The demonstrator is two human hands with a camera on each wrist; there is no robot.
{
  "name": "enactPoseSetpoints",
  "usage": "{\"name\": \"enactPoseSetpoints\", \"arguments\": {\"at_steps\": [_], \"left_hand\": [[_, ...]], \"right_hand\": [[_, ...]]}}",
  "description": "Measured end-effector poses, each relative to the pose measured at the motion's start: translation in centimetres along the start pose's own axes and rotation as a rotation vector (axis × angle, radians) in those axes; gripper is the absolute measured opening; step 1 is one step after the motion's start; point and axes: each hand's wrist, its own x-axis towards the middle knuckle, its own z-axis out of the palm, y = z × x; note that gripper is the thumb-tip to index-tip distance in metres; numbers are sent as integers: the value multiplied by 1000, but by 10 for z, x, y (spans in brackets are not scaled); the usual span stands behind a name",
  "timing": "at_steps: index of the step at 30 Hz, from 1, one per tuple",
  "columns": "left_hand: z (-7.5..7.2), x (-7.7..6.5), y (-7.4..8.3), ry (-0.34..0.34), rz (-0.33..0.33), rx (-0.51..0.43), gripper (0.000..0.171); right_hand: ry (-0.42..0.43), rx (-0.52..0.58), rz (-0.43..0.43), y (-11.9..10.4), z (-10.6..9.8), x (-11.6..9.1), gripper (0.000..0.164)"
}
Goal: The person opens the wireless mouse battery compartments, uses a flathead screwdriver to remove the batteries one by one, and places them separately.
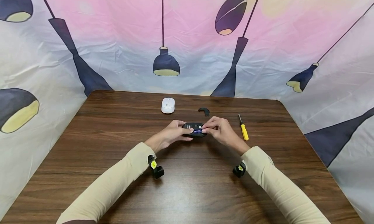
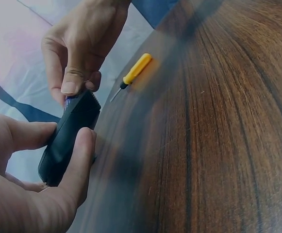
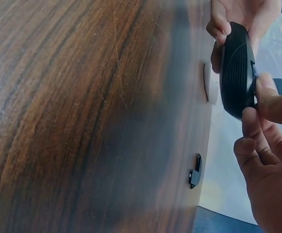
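Note:
A black computer mouse point(image 1: 193, 124) is held above the table, its underside turned up and its battery bay uncovered. My left hand point(image 1: 170, 133) grips one end of it between thumb and fingers; the left wrist view shows the dark side of the mouse point(image 2: 65, 141). A blue battery point(image 1: 197, 131) lies at the bay, partly covered by fingers. With thumb and fingertips my right hand point(image 1: 220, 130) pinches the battery at the mouse's other end. Whether the battery is fully seated cannot be seen.
On the brown wooden table point(image 1: 122, 120), a white mouse point(image 1: 168, 105) stands beyond the hands. A curved black cover point(image 1: 205, 111) lies to its right. Farther right is a yellow-handled screwdriver point(image 1: 243, 130). A printed cloth point(image 1: 125, 39) hangs behind the table.

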Motion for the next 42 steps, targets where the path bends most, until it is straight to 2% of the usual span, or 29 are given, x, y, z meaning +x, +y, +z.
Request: {"name": "enactPoseSetpoints", "arguments": {"at_steps": [8, 15, 22, 25, 33, 42], "left_hand": [[1, -2, -1, 15, -8, -8, 44], [0, -5, 2, 6, 1, -5, 45], [-2, -4, 0, 16, -15, -3, 46], [-2, -4, 0, 13, -16, 2, 47], [-7, -4, -2, 15, -5, 4, 48], [-11, -5, -3, 33, -10, -8, 45]], "right_hand": [[-33, -19, 25, -5, -4, 1, 6], [-31, -64, 37, -6, -8, 1, 5], [-80, -7, 149, -6, -14, -2, 9], [-88, 11, 165, -4, -15, -2, 13], [-37, 17, 187, -1, -21, -1, 14], [28, 24, 253, 17, -34, 0, 14]]}}
